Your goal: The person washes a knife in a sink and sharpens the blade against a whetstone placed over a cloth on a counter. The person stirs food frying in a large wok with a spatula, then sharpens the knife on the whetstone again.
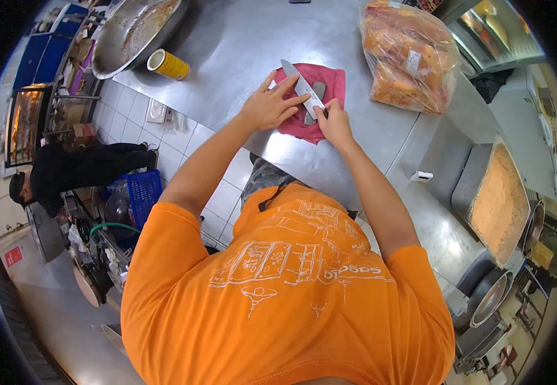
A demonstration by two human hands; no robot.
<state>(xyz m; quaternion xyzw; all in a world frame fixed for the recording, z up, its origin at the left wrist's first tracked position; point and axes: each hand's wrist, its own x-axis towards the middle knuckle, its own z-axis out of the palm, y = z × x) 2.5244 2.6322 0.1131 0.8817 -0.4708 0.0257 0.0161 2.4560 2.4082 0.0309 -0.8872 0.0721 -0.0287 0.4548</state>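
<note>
A kitchen knife [305, 90] lies slanted over a grey sharpening stone [317, 94], its tip pointing away to the upper left. Under the stone is a crumpled red cloth [331, 82] on the steel table. My right hand [335, 123] is closed around the knife's handle, most of which the fingers hide. My left hand [270, 104] has its fingers spread, with fingertips resting on the flat of the blade. Part of the stone is covered by the blade.
A large metal bowl [114, 42] and a yellow can [170, 65] stand at the table's left. A plastic bag of marinated meat [407, 64] sits at the right. Further right is a tray of orange powder [498, 199]. A person in black [76, 168] bends at far left near a blue crate [145, 196].
</note>
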